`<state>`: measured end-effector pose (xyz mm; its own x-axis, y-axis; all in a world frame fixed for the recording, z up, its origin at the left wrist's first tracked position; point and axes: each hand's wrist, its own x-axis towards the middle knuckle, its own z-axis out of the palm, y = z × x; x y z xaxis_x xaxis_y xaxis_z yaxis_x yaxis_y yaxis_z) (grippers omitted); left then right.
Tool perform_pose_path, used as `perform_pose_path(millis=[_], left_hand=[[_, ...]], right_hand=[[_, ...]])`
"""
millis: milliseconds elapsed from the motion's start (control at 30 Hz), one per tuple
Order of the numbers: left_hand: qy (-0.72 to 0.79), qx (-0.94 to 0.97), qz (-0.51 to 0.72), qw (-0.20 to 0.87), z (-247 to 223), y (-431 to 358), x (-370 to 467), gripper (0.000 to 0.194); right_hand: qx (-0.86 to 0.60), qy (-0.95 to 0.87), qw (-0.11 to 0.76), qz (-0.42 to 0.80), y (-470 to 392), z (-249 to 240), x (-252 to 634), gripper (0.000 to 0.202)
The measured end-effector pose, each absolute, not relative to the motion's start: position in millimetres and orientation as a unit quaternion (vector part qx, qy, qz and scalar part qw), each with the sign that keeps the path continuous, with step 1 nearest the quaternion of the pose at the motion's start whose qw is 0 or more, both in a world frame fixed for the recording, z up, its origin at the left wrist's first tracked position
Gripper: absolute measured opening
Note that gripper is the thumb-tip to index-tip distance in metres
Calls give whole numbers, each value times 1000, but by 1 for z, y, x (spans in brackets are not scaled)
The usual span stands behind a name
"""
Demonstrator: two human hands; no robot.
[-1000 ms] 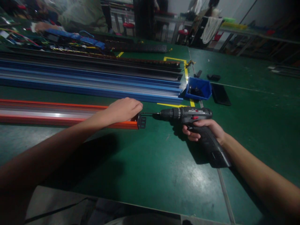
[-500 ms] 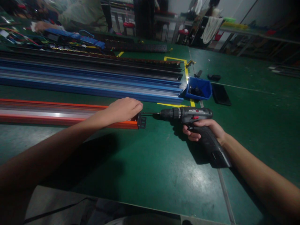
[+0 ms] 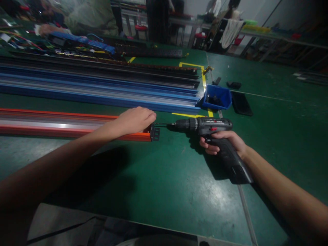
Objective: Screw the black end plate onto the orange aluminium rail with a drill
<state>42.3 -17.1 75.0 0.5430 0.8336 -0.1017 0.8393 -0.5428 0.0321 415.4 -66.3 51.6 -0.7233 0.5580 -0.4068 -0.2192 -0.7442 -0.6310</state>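
My right hand (image 3: 225,141) is wrapped round the handle of a black cordless drill (image 3: 214,124), which points left. Its long thin bit (image 3: 165,123) reaches the black end bracket (image 3: 155,133) on an orange metal channel (image 3: 135,136). Over that end of the channel, my left hand (image 3: 137,119) is closed, its fingers curled down around the bracket end. The fingertips are hidden, as is the spot where the bit meets the bracket.
Several blue metal profiles (image 3: 153,102) and black ones lie behind the orange channel. At their right end stands a blue bin (image 3: 217,99) of dark parts, beside a flat black object (image 3: 241,103). Tangled wires (image 3: 28,42) and another person's sleeve (image 3: 91,18) are at the back left.
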Motion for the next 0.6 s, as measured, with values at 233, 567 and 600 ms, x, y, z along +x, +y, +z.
perform_pose_path(millis=[233,567,600], left_hand=[[483,874,-31,50,76,-17,43,51],[490,869,-36,48,75,-17,43,51],[488,871,-35,48,75,-17,43,51]], right_hand=[[-294,-279,217,888,-66,52,415,27],[-301,-276,221,885,-67,53,415,26],[-302,-274,222,886,-67,53,415,27]])
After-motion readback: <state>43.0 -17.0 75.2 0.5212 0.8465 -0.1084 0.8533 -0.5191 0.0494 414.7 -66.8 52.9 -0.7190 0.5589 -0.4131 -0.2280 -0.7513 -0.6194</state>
